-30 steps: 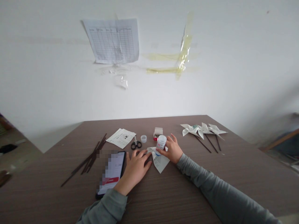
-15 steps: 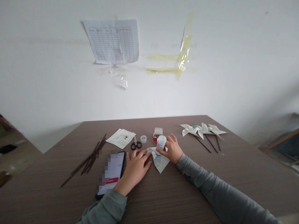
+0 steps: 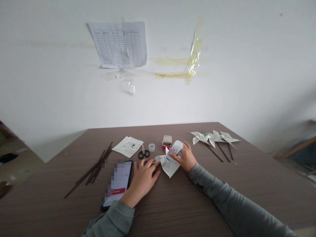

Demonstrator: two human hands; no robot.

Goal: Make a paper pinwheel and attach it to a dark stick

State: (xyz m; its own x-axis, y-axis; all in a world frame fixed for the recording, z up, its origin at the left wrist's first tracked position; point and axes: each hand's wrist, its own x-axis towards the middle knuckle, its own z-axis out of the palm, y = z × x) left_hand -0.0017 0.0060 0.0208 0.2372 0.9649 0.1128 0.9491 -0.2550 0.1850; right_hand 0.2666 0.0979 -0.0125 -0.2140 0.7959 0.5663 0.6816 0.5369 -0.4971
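My right hand (image 3: 185, 158) is closed round a small clear glue bottle (image 3: 176, 147). The bottle is tipped over, its blue end down at the middle of a partly folded paper pinwheel (image 3: 171, 169). One corner of the paper stands up behind the bottle. My left hand (image 3: 145, 175) lies palm down with its fingers spread, the fingertips at the left edge of this paper. Whether glue comes out at the blue end cannot be made out.
Behind the hands are black-handled scissors (image 3: 144, 153), a translucent cap (image 3: 151, 147), a red box of small pins (image 3: 167, 142) and square paper sheets (image 3: 127, 146). A phone (image 3: 118, 184) and brown sticks (image 3: 96, 166) lie left. Finished pinwheels (image 3: 214, 137) on sticks lie right.
The bottle has gone from nearly upright to leaning, its upper end moving right along with my right hand. The paper has shifted slightly and a corner now shows raised. My left hand stays put.
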